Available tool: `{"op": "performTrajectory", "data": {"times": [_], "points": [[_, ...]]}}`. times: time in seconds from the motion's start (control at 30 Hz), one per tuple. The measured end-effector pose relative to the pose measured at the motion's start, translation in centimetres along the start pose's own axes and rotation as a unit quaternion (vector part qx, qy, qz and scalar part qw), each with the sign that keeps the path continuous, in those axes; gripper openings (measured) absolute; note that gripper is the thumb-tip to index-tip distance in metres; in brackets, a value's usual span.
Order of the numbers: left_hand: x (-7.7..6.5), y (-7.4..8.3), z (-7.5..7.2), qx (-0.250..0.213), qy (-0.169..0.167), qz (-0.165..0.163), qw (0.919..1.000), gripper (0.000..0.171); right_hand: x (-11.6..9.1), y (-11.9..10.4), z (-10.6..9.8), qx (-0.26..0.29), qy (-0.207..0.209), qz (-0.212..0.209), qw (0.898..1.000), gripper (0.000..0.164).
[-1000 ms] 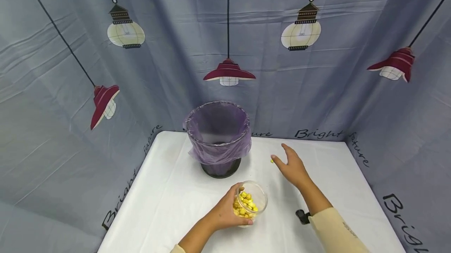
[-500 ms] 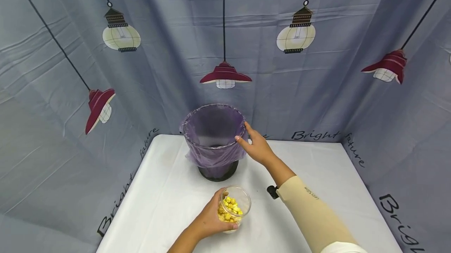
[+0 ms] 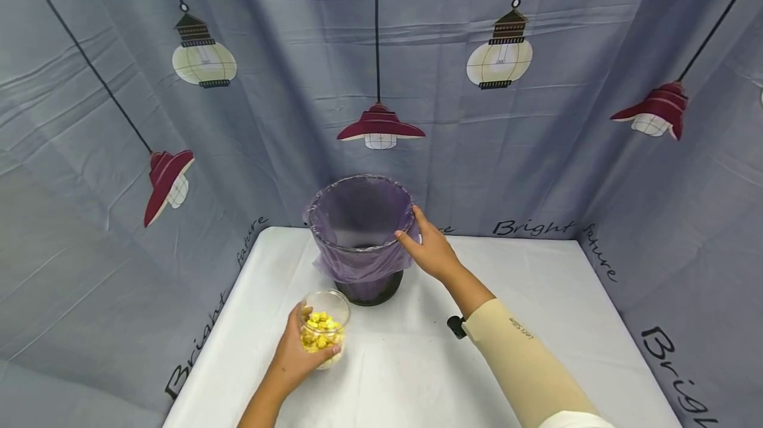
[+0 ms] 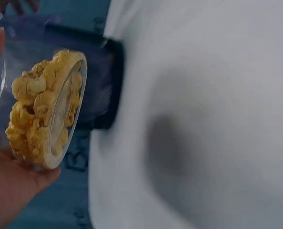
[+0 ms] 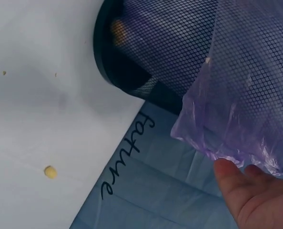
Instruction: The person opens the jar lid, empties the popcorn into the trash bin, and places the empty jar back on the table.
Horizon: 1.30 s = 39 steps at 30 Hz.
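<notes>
My left hand (image 3: pixel 294 355) grips a clear plastic jar (image 3: pixel 335 303), fingers and thumb around its side. Yellow popcorn (image 3: pixel 320 332) fills its lower part; the jar has no lid and leans a little. In the left wrist view the popcorn (image 4: pixel 34 112) shows through the wall, and the jar is above the table. My right hand (image 3: pixel 438 256) touches the right side of the rim of a trash bin (image 3: pixel 366 247), thumb and forefinger spread apart. A purple bag (image 5: pixel 198 114) lines this mesh bin and hangs over its outside.
A white-covered table (image 3: pixel 489 375) carries the bin near its back edge. One yellow piece (image 5: pixel 50 172) and a few tiny crumbs lie on the table right of the bin. A grey-blue curtain (image 3: pixel 268 116) printed with lamps surrounds the table.
My right hand has moved left to the bin's rim and stays there. My left hand has carried the jar to the left, to just in front of the bin's left side.
</notes>
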<state>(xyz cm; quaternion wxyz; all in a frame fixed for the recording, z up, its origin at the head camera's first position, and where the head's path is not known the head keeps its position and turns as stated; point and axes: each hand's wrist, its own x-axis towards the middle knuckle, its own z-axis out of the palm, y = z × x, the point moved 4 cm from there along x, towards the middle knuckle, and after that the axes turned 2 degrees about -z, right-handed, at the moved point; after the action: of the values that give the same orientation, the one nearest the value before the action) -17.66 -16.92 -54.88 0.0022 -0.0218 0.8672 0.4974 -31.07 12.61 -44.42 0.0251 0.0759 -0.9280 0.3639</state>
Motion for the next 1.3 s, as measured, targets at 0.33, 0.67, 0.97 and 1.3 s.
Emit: {"op": "performTrajectory", "data": {"times": [0.33, 0.67, 0.97, 1.3], "points": [[4.2, 6.4, -8.7, 0.051, 0.121, 0.032, 0.9909, 0.119, -0.1, 0.1, 0.3, -0.014, -0.001, 0.010, 1.000, 0.080], [9.1, 13.2, -11.3, 0.199, 0.206, 0.195, 0.9379, 0.114, -0.2, 0.1, 0.2, -0.019, 0.005, 0.007, 1.000, 0.082], [11.2, 17.1, -10.3, 0.389, 0.179, 0.280, 0.8590, 0.107, -0.4, 0.2, 0.1, -0.007, 0.002, 0.026, 1.000, 0.077], [12.6, 18.9, -8.3, 0.517, 0.085, 0.287, 0.8019, 0.109, -0.5, 0.0, 0.1, 0.001, -0.003, 0.027, 1.000, 0.080]]}}
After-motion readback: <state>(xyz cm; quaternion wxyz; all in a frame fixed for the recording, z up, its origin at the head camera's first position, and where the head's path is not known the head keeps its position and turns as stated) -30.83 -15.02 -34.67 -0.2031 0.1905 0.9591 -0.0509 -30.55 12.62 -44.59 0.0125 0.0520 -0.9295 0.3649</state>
